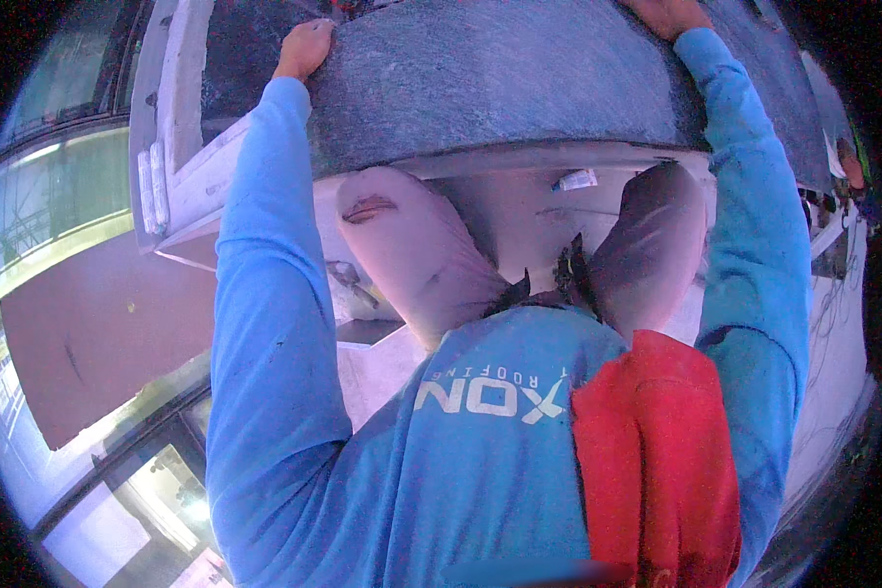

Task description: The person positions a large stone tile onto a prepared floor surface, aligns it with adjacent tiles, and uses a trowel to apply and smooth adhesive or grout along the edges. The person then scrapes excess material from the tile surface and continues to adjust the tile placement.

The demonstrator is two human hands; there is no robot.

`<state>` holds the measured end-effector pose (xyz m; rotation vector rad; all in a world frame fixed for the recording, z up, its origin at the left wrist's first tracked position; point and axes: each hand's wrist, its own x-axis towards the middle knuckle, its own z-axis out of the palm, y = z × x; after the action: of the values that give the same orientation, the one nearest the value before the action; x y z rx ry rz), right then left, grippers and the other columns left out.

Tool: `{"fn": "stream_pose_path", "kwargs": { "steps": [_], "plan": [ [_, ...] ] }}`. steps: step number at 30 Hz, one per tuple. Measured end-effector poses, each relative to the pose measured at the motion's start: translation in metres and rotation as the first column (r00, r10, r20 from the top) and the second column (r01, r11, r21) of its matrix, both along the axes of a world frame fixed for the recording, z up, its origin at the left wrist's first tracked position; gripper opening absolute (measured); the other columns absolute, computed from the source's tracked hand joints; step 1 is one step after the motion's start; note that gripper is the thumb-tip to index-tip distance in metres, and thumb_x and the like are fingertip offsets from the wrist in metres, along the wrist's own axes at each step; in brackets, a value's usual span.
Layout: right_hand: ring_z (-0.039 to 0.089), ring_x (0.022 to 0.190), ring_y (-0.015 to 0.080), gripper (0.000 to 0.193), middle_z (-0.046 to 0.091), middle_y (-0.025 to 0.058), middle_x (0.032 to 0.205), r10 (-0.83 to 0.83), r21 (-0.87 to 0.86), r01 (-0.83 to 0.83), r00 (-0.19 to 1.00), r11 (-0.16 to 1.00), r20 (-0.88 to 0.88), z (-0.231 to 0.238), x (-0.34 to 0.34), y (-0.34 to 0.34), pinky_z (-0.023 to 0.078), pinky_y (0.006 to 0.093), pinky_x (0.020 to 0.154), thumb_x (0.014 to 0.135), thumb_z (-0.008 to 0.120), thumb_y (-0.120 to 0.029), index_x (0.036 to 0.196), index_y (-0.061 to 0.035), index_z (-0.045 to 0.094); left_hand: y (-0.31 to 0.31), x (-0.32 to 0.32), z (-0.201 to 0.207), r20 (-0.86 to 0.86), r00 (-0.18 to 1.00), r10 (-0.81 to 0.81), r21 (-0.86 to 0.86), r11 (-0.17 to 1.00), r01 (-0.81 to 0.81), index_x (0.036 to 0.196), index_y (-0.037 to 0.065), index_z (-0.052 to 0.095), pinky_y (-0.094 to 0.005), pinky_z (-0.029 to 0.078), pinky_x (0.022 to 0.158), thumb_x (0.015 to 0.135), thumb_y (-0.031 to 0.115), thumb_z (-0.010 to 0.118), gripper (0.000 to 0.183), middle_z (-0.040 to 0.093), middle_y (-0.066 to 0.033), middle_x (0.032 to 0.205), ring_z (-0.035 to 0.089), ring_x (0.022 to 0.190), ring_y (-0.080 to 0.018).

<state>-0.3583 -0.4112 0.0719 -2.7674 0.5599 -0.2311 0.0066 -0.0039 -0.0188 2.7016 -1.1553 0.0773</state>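
Both hands grip the far edge of a wide grey sheet.

Nearest is the blue long-sleeved shirt [480, 461], with a red cloth [657, 461] hanging at its right. Beyond it two knees in pale trousers [416, 255] press against the near edge of the grey granular sheet [500, 73], which spans the far middle. Both blue sleeves reach far over it. The left hand [304, 47] is curled closed over the sheet's far left edge. The right hand [668, 15] lies on its far right edge, cut by the frame, so how far its grip closes cannot be told. White framing [171, 147] stands at the far left.
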Motion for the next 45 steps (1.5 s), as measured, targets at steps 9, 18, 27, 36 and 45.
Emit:
{"fn": "stream_pose_path", "kwargs": {
  "steps": [9, 18, 27, 36, 45],
  "plan": [
    [0.062, 0.105, 0.0385, 0.075, 0.065, 0.0236, 0.111, -0.034, -0.117, 0.039, 0.999, 0.992, 0.038, -0.023, 0.007, -0.018, 0.046, 0.0450, 0.094, 0.082, 0.049, -0.072, 0.118, -0.0077, 0.065, 0.005, 0.008, 0.001, -0.084, 0.996, 0.029, -0.025, 0.999, -0.031, 0.112, 0.008, 0.067, -0.0462, 0.044, 0.093, 0.094, 0.037, 0.041, 0.043, 0.063, -0.0232, 0.113, 0.057, 0.108, -0.0427],
    [0.064, 0.096, 0.0410, 0.077, 0.068, 0.0223, 0.102, 0.021, -0.099, -0.018, 0.999, 0.995, 0.030, -0.017, 0.002, -0.017, 0.049, 0.0476, 0.089, 0.083, 0.046, -0.072, 0.116, -0.0059, 0.066, 0.000, -0.008, 0.010, -0.173, 0.977, 0.124, -0.039, 0.990, -0.132, 0.112, 0.008, 0.067, -0.0462, 0.044, 0.093, 0.093, 0.035, 0.042, 0.041, 0.064, -0.0227, 0.113, 0.058, 0.107, -0.0425],
    [0.064, 0.098, 0.0404, 0.074, 0.067, 0.0227, 0.105, 0.018, -0.095, -0.018, 1.000, 0.995, 0.002, -0.019, 0.003, -0.018, 0.048, 0.0461, 0.092, 0.082, 0.047, -0.073, 0.116, -0.0100, 0.067, -0.003, -0.018, 0.018, -0.172, 0.975, 0.142, -0.069, 0.985, -0.155, 0.117, 0.004, 0.064, -0.0423, 0.042, 0.097, 0.093, 0.036, 0.046, 0.044, 0.063, -0.0201, 0.118, 0.057, 0.113, -0.0379],
    [0.064, 0.095, 0.0391, 0.072, 0.068, 0.0197, 0.102, -0.015, -0.083, 0.013, 1.000, 0.996, -0.018, -0.013, -0.002, -0.017, 0.050, 0.0474, 0.088, 0.083, 0.045, -0.073, 0.111, -0.0119, 0.069, -0.001, -0.008, 0.016, -0.022, 1.000, -0.008, -0.010, 1.000, 0.007, 0.113, 0.003, 0.066, -0.0434, 0.044, 0.091, 0.094, 0.032, 0.045, 0.041, 0.064, -0.0236, 0.113, 0.059, 0.108, -0.0415],
    [0.065, 0.098, 0.0366, 0.068, 0.069, 0.0154, 0.103, -0.015, 0.001, 0.015, 1.000, 1.000, 0.003, -0.013, -0.008, -0.017, 0.050, 0.0474, 0.091, 0.082, 0.045, -0.074, 0.104, -0.0144, 0.070, 0.004, -0.008, 0.017, -0.100, 0.994, -0.037, -0.065, 0.997, 0.030, 0.109, -0.001, 0.066, -0.0434, 0.046, 0.087, 0.095, 0.030, 0.042, 0.041, 0.066, -0.0216, 0.108, 0.061, 0.101, -0.0410]
  ]
}}
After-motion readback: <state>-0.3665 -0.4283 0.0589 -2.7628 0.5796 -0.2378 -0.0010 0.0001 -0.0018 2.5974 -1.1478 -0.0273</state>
